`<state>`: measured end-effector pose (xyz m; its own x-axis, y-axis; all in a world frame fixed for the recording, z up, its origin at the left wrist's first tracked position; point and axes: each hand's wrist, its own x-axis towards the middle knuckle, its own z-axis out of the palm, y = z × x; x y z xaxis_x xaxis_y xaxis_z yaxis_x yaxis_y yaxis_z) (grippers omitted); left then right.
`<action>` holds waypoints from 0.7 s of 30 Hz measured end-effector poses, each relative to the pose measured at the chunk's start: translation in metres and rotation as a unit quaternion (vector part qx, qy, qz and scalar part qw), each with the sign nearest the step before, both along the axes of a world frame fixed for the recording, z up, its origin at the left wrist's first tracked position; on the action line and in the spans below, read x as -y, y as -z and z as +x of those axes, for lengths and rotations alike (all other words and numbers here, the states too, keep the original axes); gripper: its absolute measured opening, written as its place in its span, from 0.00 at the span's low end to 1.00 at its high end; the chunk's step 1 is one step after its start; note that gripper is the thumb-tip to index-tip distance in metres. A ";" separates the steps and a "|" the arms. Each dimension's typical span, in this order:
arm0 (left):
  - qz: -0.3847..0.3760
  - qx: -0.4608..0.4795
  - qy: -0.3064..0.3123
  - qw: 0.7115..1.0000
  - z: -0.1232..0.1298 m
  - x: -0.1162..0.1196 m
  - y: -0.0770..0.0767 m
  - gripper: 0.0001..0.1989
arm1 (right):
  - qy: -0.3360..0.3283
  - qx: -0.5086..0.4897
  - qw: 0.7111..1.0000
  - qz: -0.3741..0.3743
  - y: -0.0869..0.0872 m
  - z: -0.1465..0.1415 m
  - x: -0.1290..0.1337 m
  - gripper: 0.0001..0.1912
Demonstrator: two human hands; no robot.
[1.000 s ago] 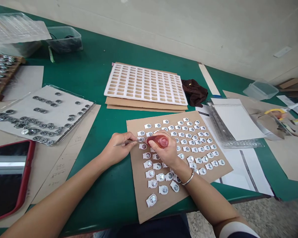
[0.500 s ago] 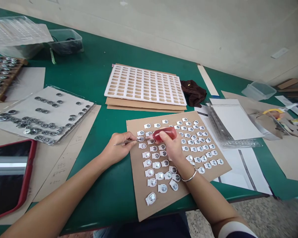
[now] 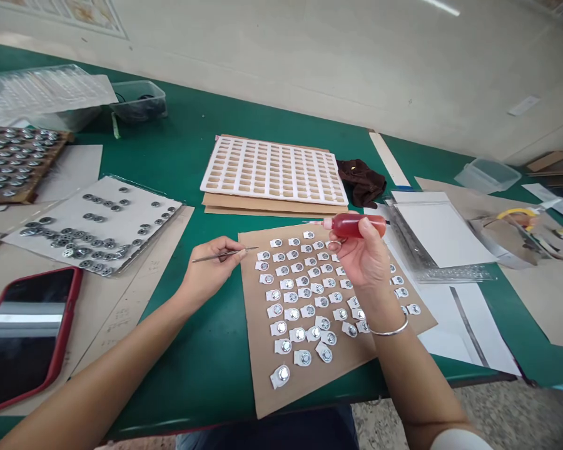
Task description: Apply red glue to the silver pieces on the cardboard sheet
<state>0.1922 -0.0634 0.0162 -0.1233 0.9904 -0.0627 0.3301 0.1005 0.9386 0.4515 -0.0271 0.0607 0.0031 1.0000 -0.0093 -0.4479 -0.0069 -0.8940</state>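
Between the fingers of my left hand (image 3: 214, 265) is a thin metal pair of tweezers (image 3: 223, 255), its tip pointing right, just past the left edge of the cardboard sheet (image 3: 274, 400). My right hand (image 3: 363, 256) is wrapped round a small bottle of red liquid (image 3: 351, 225), held tilted above the sheet with its fine nozzle pointing left. Rows of small round silver metal pieces on white tabs (image 3: 303, 357) lie across the cardboard. The right hand and forearm hide some of these pieces.
Behind the cardboard lies a white slotted tray (image 3: 272, 169), beside a dark brown cloth (image 3: 362, 181). At left are a sheet with dark round metal parts (image 3: 136, 200) and a red-cased phone (image 3: 25, 331). A plastic-sleeved stack of papers (image 3: 438, 225) lies at right.
My right hand has lifted the bottle up and to the right, away from the metal pieces. My left hand has drawn back left with the tweezers. The view has tilted slightly upward.
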 end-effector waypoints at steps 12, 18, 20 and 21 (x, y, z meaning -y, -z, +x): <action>0.054 -0.034 0.003 0.998 0.016 -0.006 0.020 0.09 | 0.003 0.099 0.993 0.060 -0.031 -0.024 -0.028 0.17; 0.101 -0.173 -0.079 0.976 0.009 -0.005 0.037 0.11 | 0.071 0.085 0.992 0.065 -0.029 0.023 -0.033 0.16; 0.078 -0.196 -0.115 0.971 0.002 -0.010 0.041 0.11 | 0.128 0.075 0.987 0.056 -0.022 0.060 -0.029 0.17; 0.063 -0.204 -0.135 0.968 -0.002 -0.013 0.044 0.11 | 0.160 0.063 0.984 0.049 -0.017 0.081 -0.025 0.16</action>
<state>0.1900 -0.0502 -0.0282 -0.3679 0.9152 0.1645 0.6530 0.1284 0.7464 0.5329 -0.0024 0.0774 0.3136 0.9435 0.1070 -0.2989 0.2051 -0.9320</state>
